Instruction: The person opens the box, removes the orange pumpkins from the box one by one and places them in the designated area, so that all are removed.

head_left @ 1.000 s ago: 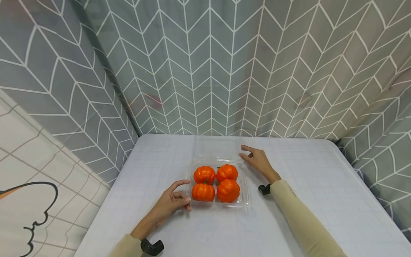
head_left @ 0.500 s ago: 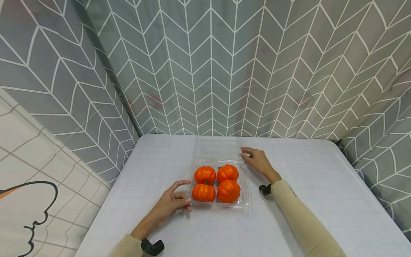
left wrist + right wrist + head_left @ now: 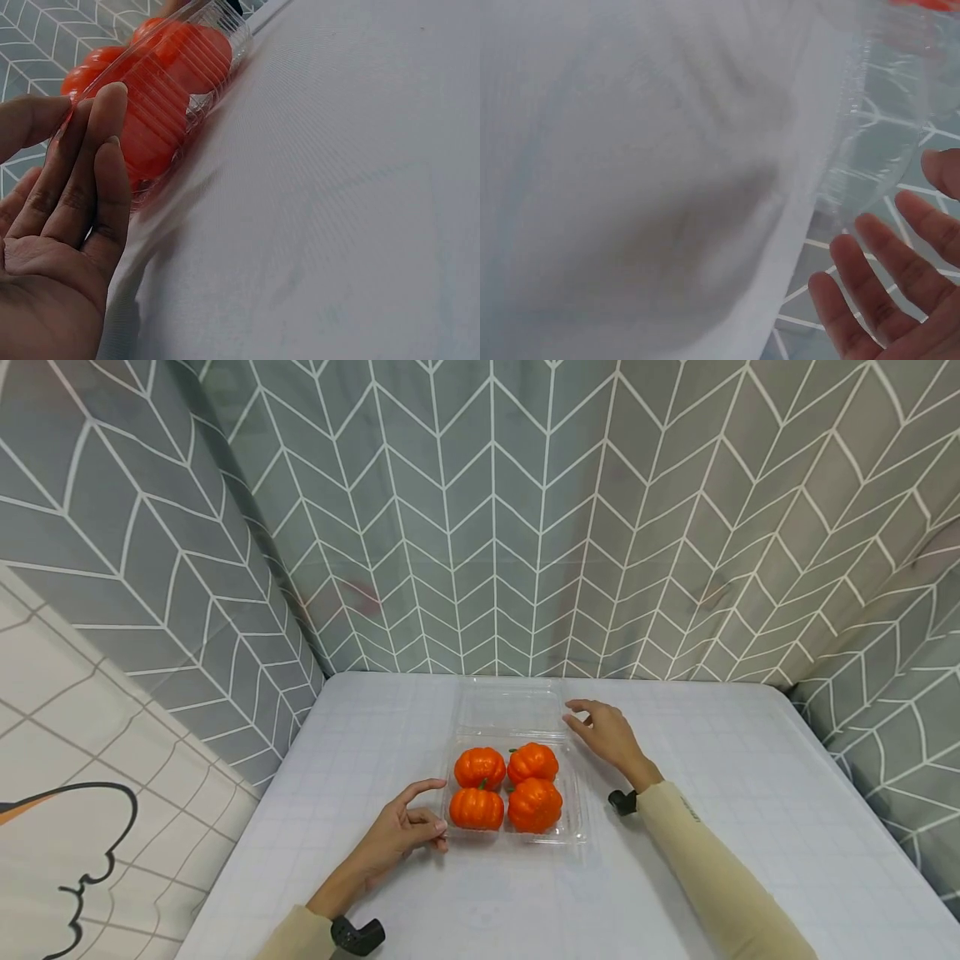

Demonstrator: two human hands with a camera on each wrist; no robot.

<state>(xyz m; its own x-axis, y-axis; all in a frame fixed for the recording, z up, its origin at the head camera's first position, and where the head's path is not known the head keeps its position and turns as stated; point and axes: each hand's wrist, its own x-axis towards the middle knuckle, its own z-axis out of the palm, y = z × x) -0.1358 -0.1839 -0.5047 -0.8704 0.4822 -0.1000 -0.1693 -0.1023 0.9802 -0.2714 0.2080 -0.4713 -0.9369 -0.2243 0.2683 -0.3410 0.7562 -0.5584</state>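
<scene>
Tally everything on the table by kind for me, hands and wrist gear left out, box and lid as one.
Orange pumpkin-shaped pieces: 4
Clear plastic box with its lid open: 1
Total: 5

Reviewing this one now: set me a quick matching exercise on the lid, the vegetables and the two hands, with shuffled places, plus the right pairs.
Things
1. lid
2. orange vegetables
3. left hand
4. right hand

Places
A. beside the right edge of the clear part that is folded back
B. inside the clear box
C. folded open, on the far side of the box
D. at the left side of the box

Pairs: 1-C, 2-B, 3-D, 4-A
</scene>
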